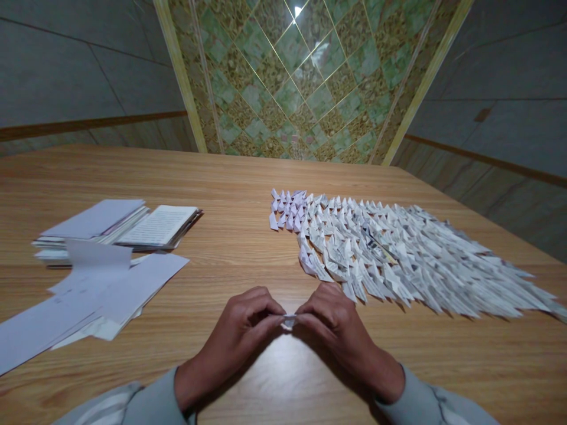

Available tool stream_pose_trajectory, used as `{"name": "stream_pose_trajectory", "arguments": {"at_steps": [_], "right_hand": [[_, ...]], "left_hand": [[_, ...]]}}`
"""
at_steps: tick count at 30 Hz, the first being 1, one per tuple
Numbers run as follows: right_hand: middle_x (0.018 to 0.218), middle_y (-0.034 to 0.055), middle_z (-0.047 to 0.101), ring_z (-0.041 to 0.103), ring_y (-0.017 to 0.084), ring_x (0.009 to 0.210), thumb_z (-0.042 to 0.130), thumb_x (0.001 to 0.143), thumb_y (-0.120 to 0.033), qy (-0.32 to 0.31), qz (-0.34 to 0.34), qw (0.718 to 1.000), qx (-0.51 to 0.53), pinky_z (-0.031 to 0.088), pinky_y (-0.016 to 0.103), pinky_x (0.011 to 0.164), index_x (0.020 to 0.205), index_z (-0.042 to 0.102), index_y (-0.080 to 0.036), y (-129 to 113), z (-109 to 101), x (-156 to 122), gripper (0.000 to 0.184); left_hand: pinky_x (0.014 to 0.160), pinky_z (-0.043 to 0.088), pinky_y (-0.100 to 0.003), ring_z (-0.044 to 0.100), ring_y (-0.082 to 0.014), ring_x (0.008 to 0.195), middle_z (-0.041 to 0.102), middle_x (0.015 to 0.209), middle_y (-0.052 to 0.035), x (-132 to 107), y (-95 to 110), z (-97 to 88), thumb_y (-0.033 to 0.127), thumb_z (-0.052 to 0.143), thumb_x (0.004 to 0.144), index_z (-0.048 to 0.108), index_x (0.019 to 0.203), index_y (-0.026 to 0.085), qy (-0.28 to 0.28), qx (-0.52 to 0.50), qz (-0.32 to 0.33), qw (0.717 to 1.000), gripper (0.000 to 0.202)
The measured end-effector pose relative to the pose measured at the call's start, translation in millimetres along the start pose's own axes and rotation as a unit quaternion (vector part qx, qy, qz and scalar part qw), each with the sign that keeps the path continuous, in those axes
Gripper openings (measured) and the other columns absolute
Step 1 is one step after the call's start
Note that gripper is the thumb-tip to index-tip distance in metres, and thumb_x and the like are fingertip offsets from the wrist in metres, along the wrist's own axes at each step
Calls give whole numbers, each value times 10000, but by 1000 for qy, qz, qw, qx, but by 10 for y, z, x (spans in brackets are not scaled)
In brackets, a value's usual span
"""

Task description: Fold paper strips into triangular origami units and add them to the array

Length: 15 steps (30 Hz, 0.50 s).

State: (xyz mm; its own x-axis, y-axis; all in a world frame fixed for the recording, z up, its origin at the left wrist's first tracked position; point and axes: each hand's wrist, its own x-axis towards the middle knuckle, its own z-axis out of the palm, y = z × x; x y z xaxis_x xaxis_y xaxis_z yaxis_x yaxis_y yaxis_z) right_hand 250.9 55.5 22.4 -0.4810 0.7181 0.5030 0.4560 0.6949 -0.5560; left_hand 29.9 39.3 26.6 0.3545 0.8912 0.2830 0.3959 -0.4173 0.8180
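A small folded piece of paper (289,322) is pinched between my two hands, low in the middle of the view. My left hand (241,321) grips its left end with thumb and fingertips. On the right end, the thumb and fingers of my right hand (334,319) are closed in the same way. Most of the paper is covered by the fingers, so its full shape cannot be made out. Just beyond my right hand begin rows of folded paper boats (385,260), mostly printed, with plain pale ones (287,206) at the far left end.
Loose sheets of paper (110,295) lie overlapping at the left. Behind them sit a stack of paper (95,218) and a printed booklet (162,224). The wooden table (230,236) reaches back toward a green patterned tile wall (292,88).
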Motion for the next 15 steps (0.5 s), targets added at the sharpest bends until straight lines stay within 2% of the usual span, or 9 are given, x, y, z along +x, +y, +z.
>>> {"name": "stream_pose_trajectory", "arguments": {"at_steps": [4, 10, 15], "right_hand": [[673, 40, 671, 569, 172, 667, 496, 1040, -479, -11, -5, 1000, 1, 374, 308, 664, 774, 731, -168, 15, -19, 0, 472], [710, 44, 683, 580, 176, 699, 481, 1040, -496, -14, 20, 999, 27, 394, 301, 666, 792, 721, -173, 31, -49, 16, 473], [720, 36, 652, 562, 179, 712, 458, 1057, -474, -15, 24, 1000, 12, 387, 302, 669, 768, 677, -177, 22, -70, 21, 468]], "left_hand": [[622, 432, -247, 637, -165, 669, 699, 727, -32, 37, 26, -1, 305, 654, 933, 761, 798, 177, -18, -12, -25, 999, 215], [627, 435, -251, 640, -167, 663, 703, 717, -35, 36, 28, -43, 331, 630, 934, 750, 773, 172, -1, -29, -41, 999, 256], [645, 453, -265, 632, -180, 692, 704, 741, -46, 52, -2, -14, 352, 664, 891, 724, 768, 162, -19, -122, -105, 987, 235]]}}
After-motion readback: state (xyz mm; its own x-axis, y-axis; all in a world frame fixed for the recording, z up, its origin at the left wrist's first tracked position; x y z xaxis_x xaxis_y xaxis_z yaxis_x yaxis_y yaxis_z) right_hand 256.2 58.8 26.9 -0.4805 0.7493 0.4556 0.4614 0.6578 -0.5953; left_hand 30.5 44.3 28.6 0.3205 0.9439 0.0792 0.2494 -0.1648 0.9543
